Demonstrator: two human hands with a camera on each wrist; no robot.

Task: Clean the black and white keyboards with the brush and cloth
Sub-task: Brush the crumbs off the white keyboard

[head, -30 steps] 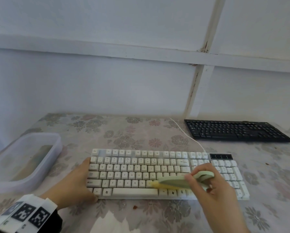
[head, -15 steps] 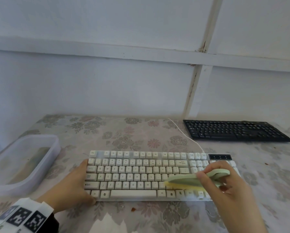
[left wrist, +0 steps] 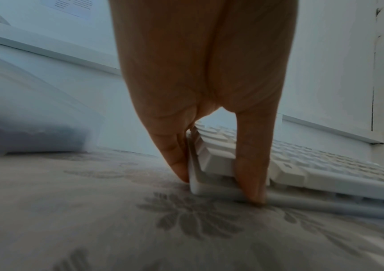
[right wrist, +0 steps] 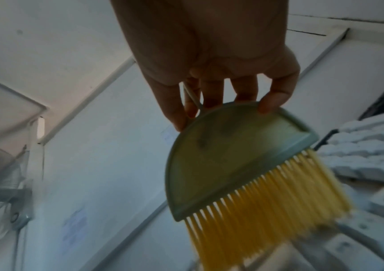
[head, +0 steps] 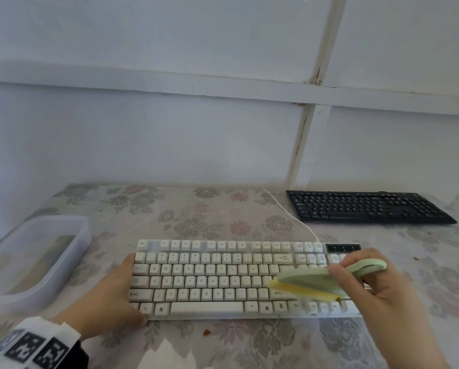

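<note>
The white keyboard point(head: 209, 275) lies across the near middle of the flowered table. My left hand point(head: 116, 294) steadies its left end; in the left wrist view straight fingers point(left wrist: 177, 161) press the side of the white keyboard point(left wrist: 290, 174) and the thumb presses its front edge. My right hand point(head: 356, 272) grips the looped handle of a pale green brush point(head: 310, 278), whose yellow bristles sit on the lower right keys near the right shift. The right wrist view shows the brush point(right wrist: 232, 155) held by the fingertips point(right wrist: 267, 104). The black keyboard point(head: 366, 206) lies at the back right, untouched.
A translucent plastic tub point(head: 71, 251) stands at the left with something dull green inside, unclear what. The white cable point(head: 292, 217) runs from the keyboard toward the wall. A small brown crumb point(head: 206, 332) lies on the tablecloth in front of the keyboard.
My right hand has swept the brush rightward along the lower key rows, from the middle toward the right end. The left hand has stayed at the keyboard's left end.
</note>
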